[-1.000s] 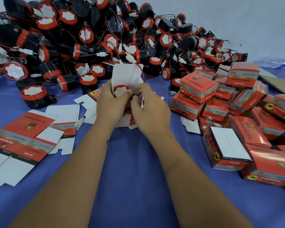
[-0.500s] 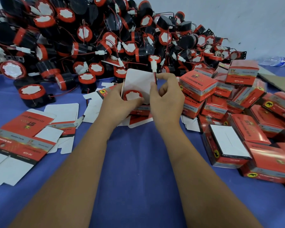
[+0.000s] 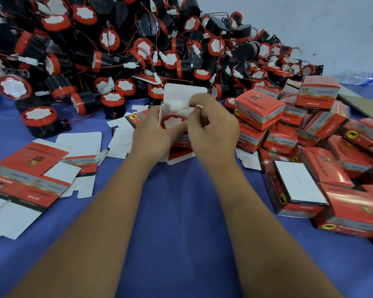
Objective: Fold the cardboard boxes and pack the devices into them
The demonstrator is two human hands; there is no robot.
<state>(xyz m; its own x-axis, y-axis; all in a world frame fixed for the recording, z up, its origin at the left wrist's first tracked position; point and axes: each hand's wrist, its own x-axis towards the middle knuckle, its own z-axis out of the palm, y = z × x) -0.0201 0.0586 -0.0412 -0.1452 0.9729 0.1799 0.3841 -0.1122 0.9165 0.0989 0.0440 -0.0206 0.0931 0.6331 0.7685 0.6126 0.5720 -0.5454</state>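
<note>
My left hand (image 3: pixel 154 134) grips an open red cardboard box (image 3: pixel 182 94) with its white lid flap standing up. Inside the box sits a black device with a red rim and white face (image 3: pixel 172 121). My right hand (image 3: pixel 213 127) pinches the device's white plug and red wire (image 3: pixel 179 106) just above the box opening. A big heap of the same black and red devices (image 3: pixel 121 46) fills the back of the table.
Flat unfolded red and white box blanks (image 3: pixel 28 179) lie on the blue cloth at the left. Several closed red boxes (image 3: pixel 323 151) are piled at the right. A plastic bottle (image 3: pixel 362 78) lies at the far right by the wall.
The right hand has brought the white plug and wire down from above the lid flap to the box opening. The left hand still holds the box with the device in it.
</note>
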